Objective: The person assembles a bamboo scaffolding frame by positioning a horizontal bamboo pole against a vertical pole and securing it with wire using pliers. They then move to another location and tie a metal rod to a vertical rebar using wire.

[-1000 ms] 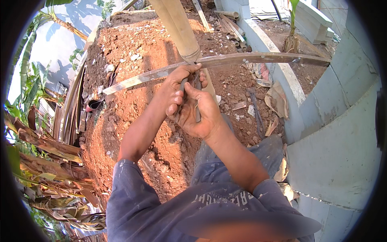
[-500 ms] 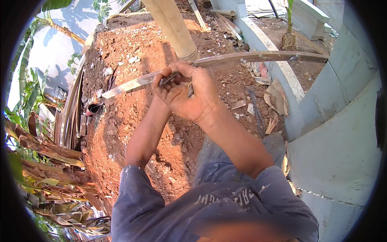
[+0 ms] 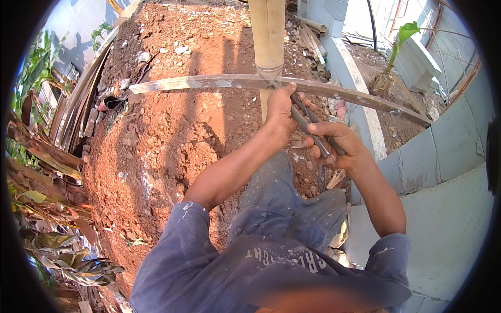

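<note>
The left hand (image 3: pixel 282 110) clasped pliers (image 3: pixel 305 125) high up, the right hand (image 3: pixel 344 144) curled around their handles (image 3: pixel 320 145), apparently for steadiness.

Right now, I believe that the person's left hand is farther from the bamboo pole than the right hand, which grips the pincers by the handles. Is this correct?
Not quite: the left hand is nearer to the bamboo pole than the right hand, as the head view shows. The right hand does grip the pincers by the handles.
</note>
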`<action>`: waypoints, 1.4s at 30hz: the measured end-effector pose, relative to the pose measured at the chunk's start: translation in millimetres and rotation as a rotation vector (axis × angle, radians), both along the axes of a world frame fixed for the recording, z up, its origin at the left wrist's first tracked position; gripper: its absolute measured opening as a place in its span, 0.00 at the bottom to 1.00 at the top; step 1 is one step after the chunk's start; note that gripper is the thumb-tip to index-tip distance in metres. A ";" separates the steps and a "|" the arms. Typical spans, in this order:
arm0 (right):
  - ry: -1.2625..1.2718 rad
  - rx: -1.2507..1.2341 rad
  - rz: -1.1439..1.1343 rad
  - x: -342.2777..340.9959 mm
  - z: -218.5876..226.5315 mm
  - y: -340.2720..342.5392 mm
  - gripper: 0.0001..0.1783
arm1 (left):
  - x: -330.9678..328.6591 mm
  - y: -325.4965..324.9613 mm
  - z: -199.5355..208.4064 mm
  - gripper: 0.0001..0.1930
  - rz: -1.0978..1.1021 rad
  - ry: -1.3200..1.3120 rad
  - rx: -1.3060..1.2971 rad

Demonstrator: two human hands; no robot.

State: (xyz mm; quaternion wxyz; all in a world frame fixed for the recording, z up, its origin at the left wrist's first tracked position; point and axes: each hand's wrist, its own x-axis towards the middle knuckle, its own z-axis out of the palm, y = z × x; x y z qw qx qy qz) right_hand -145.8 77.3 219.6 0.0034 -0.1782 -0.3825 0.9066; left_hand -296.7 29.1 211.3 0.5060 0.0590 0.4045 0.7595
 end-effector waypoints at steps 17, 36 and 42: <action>0.440 -0.220 -0.020 -37.8 -85.4 -59.6 0.22 | -48.1 -30.7 -38.6 0.19 -0.294 0.245 0.125; 0.399 -0.258 -0.027 -26.4 -99.5 -46.2 0.23 | -40.7 -34.2 -37.6 0.20 -0.287 0.329 0.013; 0.384 -0.225 -0.057 -24.8 -89.5 -58.5 0.24 | -34.4 -44.2 -21.7 0.18 -0.284 0.364 -0.132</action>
